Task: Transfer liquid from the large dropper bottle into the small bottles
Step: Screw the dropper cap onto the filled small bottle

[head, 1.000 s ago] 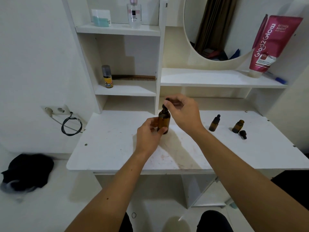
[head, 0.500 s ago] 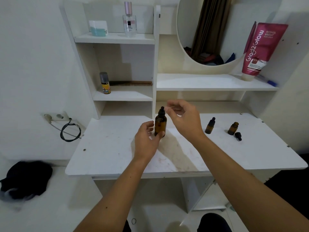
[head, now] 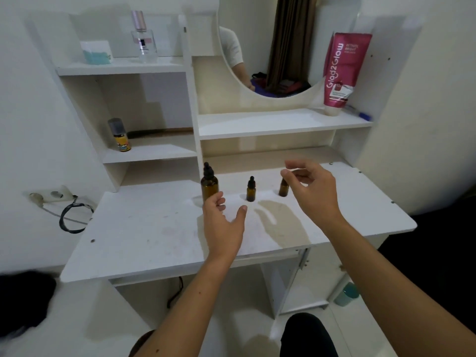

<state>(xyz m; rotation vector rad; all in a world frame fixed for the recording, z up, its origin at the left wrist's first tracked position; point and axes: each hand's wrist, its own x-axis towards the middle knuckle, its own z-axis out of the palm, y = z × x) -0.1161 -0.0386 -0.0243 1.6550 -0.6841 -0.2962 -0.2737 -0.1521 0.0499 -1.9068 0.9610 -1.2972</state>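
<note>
The large amber dropper bottle [head: 209, 184] stands upright on the white desk [head: 144, 233] with its black dropper cap on. My left hand [head: 224, 228] hovers just in front and to the right of it, fingers relaxed, holding nothing. A small amber bottle [head: 251, 189] with a black dropper cap stands to the right. A second small amber bottle [head: 282, 188] stands further right, its top hidden behind my right hand [head: 313, 190]. That hand floats above the desk with fingers loosely curled and empty.
Shelves rise behind the desk: a small yellow-labelled can [head: 119, 135] at middle left, a perfume bottle [head: 143, 38] and a white box [head: 96, 52] on top. A pink tube [head: 343, 70] leans at the right under a round mirror [head: 270, 45]. A wall socket with black cable [head: 73, 215] is left.
My left hand has let go of the large bottle and drawn back. My right hand has left its cap and moved right, over the small bottles. The camera view shifted left.
</note>
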